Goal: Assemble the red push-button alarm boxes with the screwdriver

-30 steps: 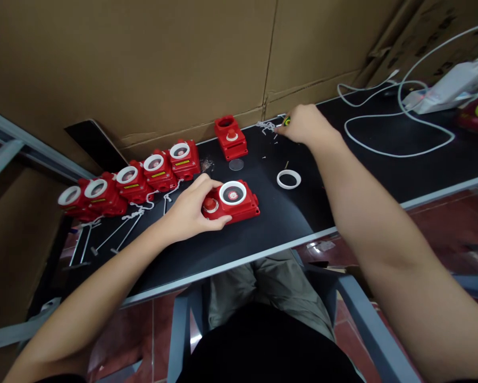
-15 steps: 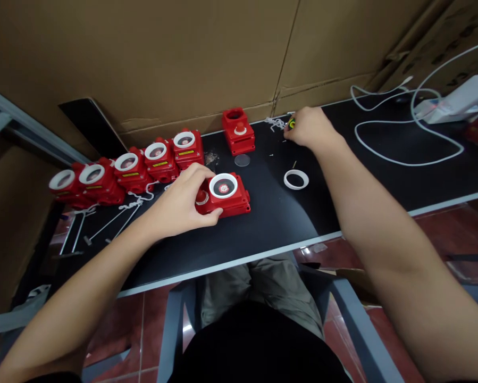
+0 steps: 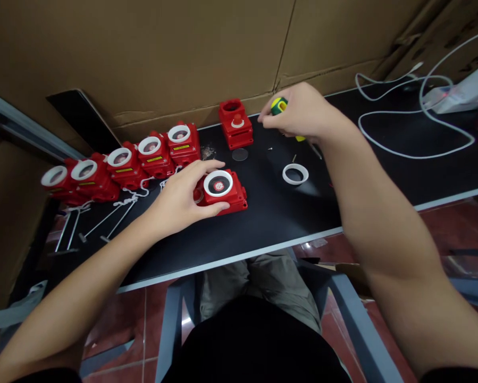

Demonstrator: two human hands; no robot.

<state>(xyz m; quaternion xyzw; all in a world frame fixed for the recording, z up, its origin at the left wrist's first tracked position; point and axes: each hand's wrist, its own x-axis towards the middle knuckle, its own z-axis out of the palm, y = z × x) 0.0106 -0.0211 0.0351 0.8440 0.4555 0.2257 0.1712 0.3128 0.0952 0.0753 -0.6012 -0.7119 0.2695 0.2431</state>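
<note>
My left hand [image 3: 183, 194] is closed around the left end of a red alarm box [image 3: 234, 199], thumb along its near side. On top of that box is a white ring [image 3: 218, 183] around a dark round window. Raised over the back of the table, my right hand [image 3: 298, 111] grips a screwdriver [image 3: 279, 106] with a green and yellow handle. Its metal shaft points down to the right below the hand. A loose white ring [image 3: 295, 174] lies on the table between my hands, with a small brass-coloured pin behind it. Nearby is a tiny screw [image 3: 269, 149].
Several red boxes with white rings [image 3: 149, 144] stand in a row at left. Another red box [image 3: 236, 125] without a ring is at the back, a clear disc [image 3: 240, 155] before it. T-shaped metal rods [image 3: 119, 221] lie at left; a white cable [image 3: 406, 155] loops at right.
My right hand has lifted off the table's back area and moved slightly left, with the screwdriver now plainly visible in it. My left hand stays on the red alarm box.
</note>
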